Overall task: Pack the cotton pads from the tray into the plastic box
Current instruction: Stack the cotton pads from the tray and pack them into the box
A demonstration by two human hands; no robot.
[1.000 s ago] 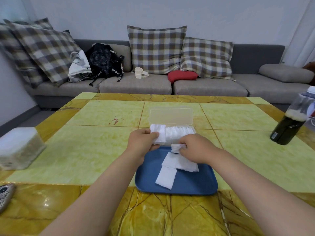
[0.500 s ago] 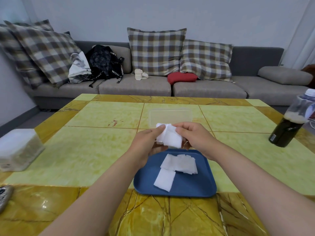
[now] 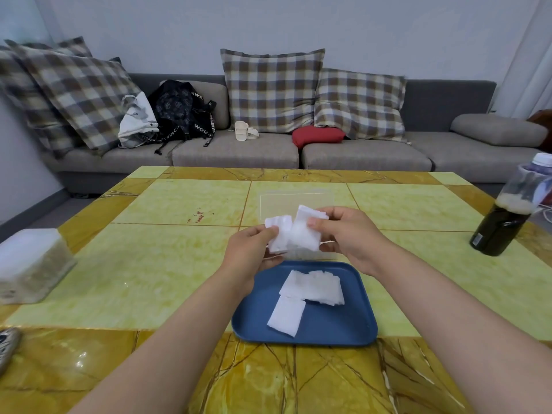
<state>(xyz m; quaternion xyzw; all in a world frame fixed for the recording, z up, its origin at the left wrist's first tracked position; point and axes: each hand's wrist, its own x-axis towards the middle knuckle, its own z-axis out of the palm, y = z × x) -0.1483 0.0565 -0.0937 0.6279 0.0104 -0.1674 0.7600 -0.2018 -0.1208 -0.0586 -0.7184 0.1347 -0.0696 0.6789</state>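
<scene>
Both my hands are raised in the middle of the frame, just above the far edge of the blue tray (image 3: 343, 330). My left hand (image 3: 254, 252) pinches a small stack of cotton pads (image 3: 277, 234) between thumb and fingertips, the stack standing roughly upright. My right hand (image 3: 346, 231) pinches a single pad (image 3: 304, 231) near its top edge, thumb on the near face — the pad hangs tilted and overlaps the stack in my left hand, so the two touch or nearly touch; I cannot tell which.

Behind my hands, slightly above centre, sits the clear plastic box (image 3: 327, 255). Its lid (image 3: 295, 201) stands open toward the sofa, and the box body is mostly hidden by my fingers and the pads I hold, so I cannot see how full it is.

On the tray below centre, a few more pads remain: a loose overlapping pile (image 3: 316, 286) toward the far side and one separate pad (image 3: 286, 315) lying flat just in front of it, touching the pile's near edge.

The tray rests on a yellow-green tiled table (image 3: 149, 264). At the right edge of the frame stands a dark bottle (image 3: 504, 222) — well apart from the tray. At the left edge sits a white-lidded container (image 3: 30, 264).
</scene>
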